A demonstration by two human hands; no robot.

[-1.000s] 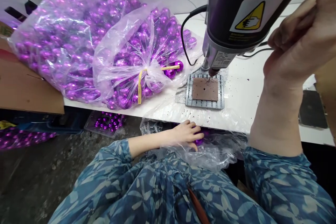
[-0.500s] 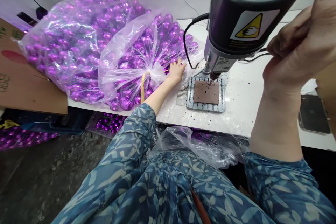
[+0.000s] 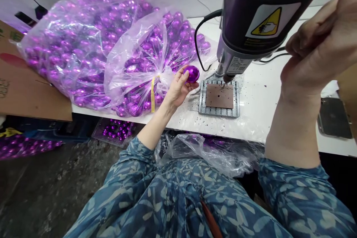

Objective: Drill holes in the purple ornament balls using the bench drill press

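A shiny purple faceted ball is held between the thumb and fingers of my left hand, palm turned up, in front of the tied plastic bag. To its right stands a drill press, its bit above a brown plate with a small hole. That plate lies on a slotted metal base strewn with dark chips. Raised at the upper right, my right hand is closed beside the drill head. Whatever its curled fingers hold is hidden.
Another large bag of purple balls fills the left of the white table. A cardboard box stands at far left, a phone at right. Below the table edge are a clear tray of purple balls and crumpled plastic.
My left hand has drawn back from beside the tied bag and turned palm up, a purple ball now showing in its fingers. My right hand stays raised by the drill head.
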